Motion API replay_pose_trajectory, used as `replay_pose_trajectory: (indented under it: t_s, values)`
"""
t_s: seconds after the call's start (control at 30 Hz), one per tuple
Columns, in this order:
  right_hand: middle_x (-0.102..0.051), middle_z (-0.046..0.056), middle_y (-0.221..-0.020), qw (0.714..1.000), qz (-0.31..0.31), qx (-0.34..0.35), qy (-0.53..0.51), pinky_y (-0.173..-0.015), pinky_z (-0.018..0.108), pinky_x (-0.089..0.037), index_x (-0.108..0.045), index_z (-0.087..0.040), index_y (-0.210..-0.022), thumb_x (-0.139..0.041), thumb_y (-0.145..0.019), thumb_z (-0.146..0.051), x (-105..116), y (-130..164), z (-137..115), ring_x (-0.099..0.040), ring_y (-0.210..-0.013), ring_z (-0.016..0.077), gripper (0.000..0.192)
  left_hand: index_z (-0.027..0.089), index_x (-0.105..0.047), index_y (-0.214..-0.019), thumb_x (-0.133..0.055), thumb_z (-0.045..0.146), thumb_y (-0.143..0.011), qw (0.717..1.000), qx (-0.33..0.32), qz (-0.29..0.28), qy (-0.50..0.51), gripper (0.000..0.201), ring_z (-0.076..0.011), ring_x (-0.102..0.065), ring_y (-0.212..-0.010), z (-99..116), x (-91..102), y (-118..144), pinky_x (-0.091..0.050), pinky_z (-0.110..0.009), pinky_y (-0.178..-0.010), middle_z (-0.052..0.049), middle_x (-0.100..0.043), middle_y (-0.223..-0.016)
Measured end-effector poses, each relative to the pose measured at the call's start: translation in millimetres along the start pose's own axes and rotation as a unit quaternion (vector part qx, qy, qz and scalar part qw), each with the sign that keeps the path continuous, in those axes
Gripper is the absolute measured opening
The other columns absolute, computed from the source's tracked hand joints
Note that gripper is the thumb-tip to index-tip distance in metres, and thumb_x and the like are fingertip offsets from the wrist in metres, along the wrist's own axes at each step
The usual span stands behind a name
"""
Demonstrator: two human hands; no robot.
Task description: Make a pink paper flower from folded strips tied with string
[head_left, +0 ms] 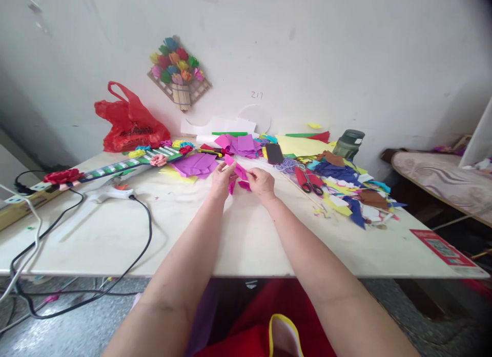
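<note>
My left hand (222,180) and my right hand (261,183) meet over the middle of the pale table (246,239). Together they pinch a small folded piece of pink paper (239,171), which sticks up between the fingers. Just beyond the hands lie purple paper sheets (194,164) and a pile of pink paper squares (238,143).
Red-handled scissors (309,181) lie right of my hands beside a heap of coloured paper scraps (351,193). A white glue gun (111,194) with a black cable (146,229) rests at left. A red plastic bag (128,122), a flower-decorated strip (115,167) and a dark green bottle (349,143) stand farther back.
</note>
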State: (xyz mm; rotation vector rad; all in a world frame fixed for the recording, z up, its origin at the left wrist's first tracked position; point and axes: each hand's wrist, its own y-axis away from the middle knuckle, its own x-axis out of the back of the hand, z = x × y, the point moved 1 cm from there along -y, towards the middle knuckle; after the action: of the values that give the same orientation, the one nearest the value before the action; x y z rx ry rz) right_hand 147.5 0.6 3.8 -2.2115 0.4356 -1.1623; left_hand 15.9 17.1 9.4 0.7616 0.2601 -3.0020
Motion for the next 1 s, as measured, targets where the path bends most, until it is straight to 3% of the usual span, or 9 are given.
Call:
replay_pose_trajectory:
  t_s: [0.17, 0.47, 0.63, 0.8, 1.0]
  values:
    - [-0.068, 0.004, -0.083, 1.0, -0.003, 0.023, 0.017, -0.068, 0.025, -0.039, -0.066, -0.021, -0.082, -0.048, -0.08, -0.027, 0, 2, -3, -0.059, -0.079, 0.0165, 0.019, 0.014, -0.055, -0.076, -0.066, 0.021, -0.054, 0.999, -0.003, -0.029, 0.015, 0.025, -0.0116, -0.058, -0.057, -1, 1.4, 1, -0.046, -0.026, -0.062, -0.002, -0.062, -0.065]
    - [-0.068, 0.002, -0.081, 0.999, -0.017, -0.004, -0.033, -0.07, 0.026, -0.041, -0.066, -0.021, -0.082, -0.05, -0.079, -0.033, 0, 1, -3, -0.059, -0.077, 0.016, 0.02, 0.014, -0.056, -0.068, -0.063, 0.021, -0.052, 1.0, -0.005, -0.005, -0.007, 0.019, -0.0113, -0.056, -0.052, 1, -0.2, 4, -0.044, -0.025, -0.058, -0.001, -0.06, -0.058]
    - [-0.066, 0.002, -0.091, 0.996, 0.0, -0.075, -0.043, -0.076, 0.027, -0.042, -0.066, -0.021, -0.086, -0.044, -0.081, -0.031, 4, -7, 18, -0.057, -0.084, 0.0159, 0.024, 0.012, -0.057, -0.069, -0.062, 0.021, -0.053, 0.999, -0.028, 0.025, -0.009, 0.019, -0.012, -0.056, -0.054, -1, 4.0, 0, -0.046, -0.027, -0.06, -0.002, -0.061, -0.06]
    - [-0.061, 0.002, -0.113, 0.988, -0.097, -0.12, 0.033, -0.089, 0.032, -0.037, -0.067, -0.023, -0.093, -0.04, -0.082, -0.023, 4, -12, 37, -0.052, -0.103, 0.0198, 0.029, 0.012, -0.058, -0.07, -0.061, 0.021, -0.053, 0.997, -0.037, 0.063, -0.017, 0.019, -0.0117, -0.054, -0.052, -4, 9.4, -6, -0.045, -0.027, -0.057, -0.003, -0.061, -0.061]
    - [-0.053, -0.001, -0.127, 0.972, -0.189, -0.094, 0.104, -0.096, 0.038, -0.03, -0.065, -0.026, -0.104, -0.034, -0.087, -0.032, -2, -13, 30, -0.044, -0.115, 0.0226, 0.036, 0.013, -0.058, -0.068, -0.061, 0.02, -0.053, 0.997, -0.039, 0.067, -0.022, 0.018, -0.01, -0.05, -0.049, -7, 10.9, -7, -0.043, -0.026, -0.054, -0.001, -0.057, -0.057]
